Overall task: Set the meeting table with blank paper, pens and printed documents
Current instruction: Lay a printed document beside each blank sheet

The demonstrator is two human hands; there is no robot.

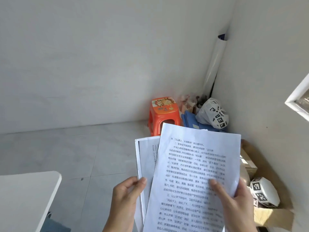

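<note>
Both hands hold printed documents up in front of me. My right hand (234, 200) grips a printed sheet (192, 166) covered in black text, thumb across its lower right. Behind and to the left of it, my left hand (125, 198) pinches a stack of printed papers (145, 158) by its lower edge. The front sheet overlaps the stack. A corner of the white meeting table (28, 195) shows at the lower left. No pens or blank paper are visible.
An orange plastic stool (163, 113) stands by the wall. Beside it in the room's corner are blue folders (190, 121), a white bag with black-and-white markers (214, 113) and a rolled white sheet (215, 64). A cardboard box (270, 213) holding a marker-covered object (264, 191) sits at right.
</note>
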